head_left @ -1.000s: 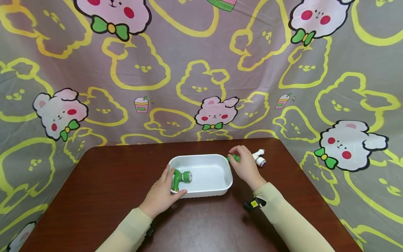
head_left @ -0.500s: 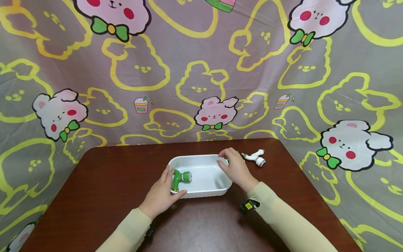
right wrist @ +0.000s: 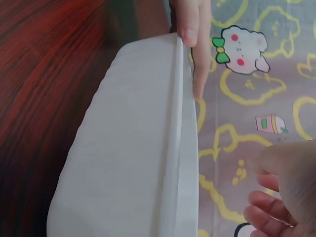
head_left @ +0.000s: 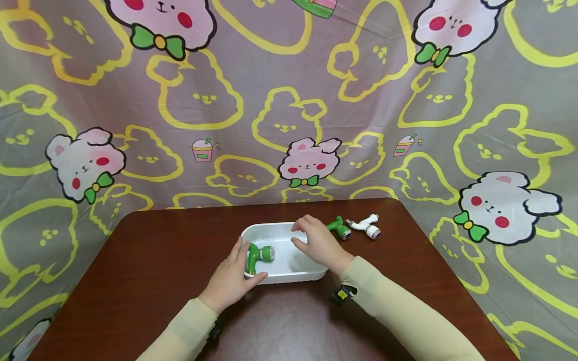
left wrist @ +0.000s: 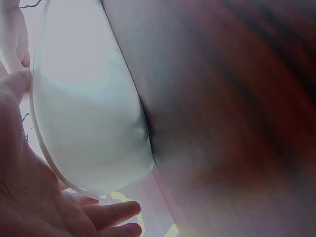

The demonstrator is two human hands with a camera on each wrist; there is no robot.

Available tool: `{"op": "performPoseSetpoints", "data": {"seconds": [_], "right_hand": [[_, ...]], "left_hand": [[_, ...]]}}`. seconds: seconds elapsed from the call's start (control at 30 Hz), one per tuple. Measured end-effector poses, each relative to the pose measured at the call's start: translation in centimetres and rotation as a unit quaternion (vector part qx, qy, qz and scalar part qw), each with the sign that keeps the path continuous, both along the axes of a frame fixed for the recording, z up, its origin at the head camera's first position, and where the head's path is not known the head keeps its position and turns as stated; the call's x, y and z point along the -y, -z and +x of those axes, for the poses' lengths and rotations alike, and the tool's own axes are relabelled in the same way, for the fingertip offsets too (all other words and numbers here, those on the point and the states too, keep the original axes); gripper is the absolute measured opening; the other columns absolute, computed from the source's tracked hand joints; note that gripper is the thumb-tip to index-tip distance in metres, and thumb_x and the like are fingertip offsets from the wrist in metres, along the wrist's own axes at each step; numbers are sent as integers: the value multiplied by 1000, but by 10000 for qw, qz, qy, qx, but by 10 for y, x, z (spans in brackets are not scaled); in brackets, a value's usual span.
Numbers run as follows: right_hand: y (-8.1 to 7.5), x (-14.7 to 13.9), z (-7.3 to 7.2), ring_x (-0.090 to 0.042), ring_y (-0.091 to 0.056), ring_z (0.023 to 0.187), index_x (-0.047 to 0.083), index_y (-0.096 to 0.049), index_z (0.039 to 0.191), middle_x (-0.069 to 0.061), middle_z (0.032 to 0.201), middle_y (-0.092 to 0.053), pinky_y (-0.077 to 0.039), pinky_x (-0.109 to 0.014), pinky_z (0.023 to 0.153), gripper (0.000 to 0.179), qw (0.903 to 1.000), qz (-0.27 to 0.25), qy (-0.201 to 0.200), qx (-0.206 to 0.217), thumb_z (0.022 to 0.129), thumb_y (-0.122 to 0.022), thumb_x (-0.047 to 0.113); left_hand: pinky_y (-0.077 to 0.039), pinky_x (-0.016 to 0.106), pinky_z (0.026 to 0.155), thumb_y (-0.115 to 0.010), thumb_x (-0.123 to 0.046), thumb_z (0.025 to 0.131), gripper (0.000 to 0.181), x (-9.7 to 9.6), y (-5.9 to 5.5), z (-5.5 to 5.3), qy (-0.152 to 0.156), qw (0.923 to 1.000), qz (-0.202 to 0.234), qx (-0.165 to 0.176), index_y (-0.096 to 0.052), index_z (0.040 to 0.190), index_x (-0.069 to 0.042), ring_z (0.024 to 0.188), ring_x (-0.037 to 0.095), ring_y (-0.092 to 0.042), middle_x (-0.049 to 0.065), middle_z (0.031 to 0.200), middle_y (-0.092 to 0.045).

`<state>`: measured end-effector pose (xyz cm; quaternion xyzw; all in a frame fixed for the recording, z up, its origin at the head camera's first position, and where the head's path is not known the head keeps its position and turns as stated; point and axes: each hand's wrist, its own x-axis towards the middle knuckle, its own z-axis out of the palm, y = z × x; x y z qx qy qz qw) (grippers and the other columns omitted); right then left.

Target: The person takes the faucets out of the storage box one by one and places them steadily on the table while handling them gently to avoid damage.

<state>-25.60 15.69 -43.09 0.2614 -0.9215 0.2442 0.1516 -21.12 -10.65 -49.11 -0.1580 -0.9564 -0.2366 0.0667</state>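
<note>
A white plastic basin stands on the table. Inside its left end lies a green tap with a clear-ended round knob. My left hand rests on that end, fingers fairly straight along the rim and thumb over the front edge; the left wrist view shows the hand against the basin wall. Over the basin's right half hovers my right hand, fingers loosely bent and nothing between them. In the right wrist view this hand is apart from the basin rim.
Just beyond the basin's right end, a second green tap lies on the brown table. Beside it is a white tap with a metal end. A cartoon-patterned cloth hangs behind and at the sides.
My right hand has left the second green tap at the right and moved left over the basin, so that tap shows again. My left hand and the basin have stayed put.
</note>
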Motion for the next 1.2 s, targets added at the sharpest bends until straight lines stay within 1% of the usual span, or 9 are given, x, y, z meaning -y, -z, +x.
{"op": "performPoseSetpoints", "data": {"seconds": [0.23,0.4,0.53,0.67,0.9,1.03,1.2], "right_hand": [[-1,18,0,-20,-67,100,11,-68,108,-4,105,-65,-56,-37,90,23,9982,387,-390,-246,91,-80,22],[1,29,2,-23,-68,100,10,-69,110,-5,106,-67,-55,-39,92,27,9951,668,-670,-272,89,-82,23],[4,37,3,-25,-67,103,9,-69,111,-7,108,-68,-54,-41,95,30,9919,941,-836,-140,89,-82,24],[8,43,3,-23,-67,102,10,-69,112,-8,108,-68,-53,-40,95,30,9893,1147,-900,39,89,-81,25],[17,49,0,-24,-67,101,8,-70,112,-7,108,-68,-54,-41,94,32,9876,1165,-1034,180,87,-83,24],[22,52,-2,-24,-67,100,8,-69,114,-7,109,-68,-55,-41,92,36,9862,1295,-1003,234,87,-84,25],[29,56,-4,-22,-68,97,9,-69,117,-5,111,-67,-55,-39,91,41,9850,1458,-865,320,85,-85,28]], "left_hand": [[-49,61,101,-73,-56,91,93,0,0,0,11,9999,14,-128,-40,154,4,122,51,-61,29,166,-25],[-50,62,100,-73,-56,91,93,1,-1,0,16,9999,20,-145,-40,154,4,120,51,-62,29,166,-25],[-49,61,101,-73,-55,91,93,1,0,0,34,9998,31,-180,-39,154,4,122,51,-61,29,165,-26],[-49,60,101,-73,-54,91,93,1,1,0,57,9999,48,-153,-39,155,4,124,50,-60,29,166,-25],[-50,60,101,-73,-54,92,92,1,0,1,82,9998,85,-148,-39,154,4,123,50,-61,29,166,-24],[-51,60,99,-72,-54,92,91,1,-1,1,88,9998,77,-186,-40,154,4,120,50,-62,29,166,-25],[-51,61,99,-71,-55,92,91,2,0,1,89,9997,73,-194,-40,154,4,121,50,-62,30,166,-25]]}}
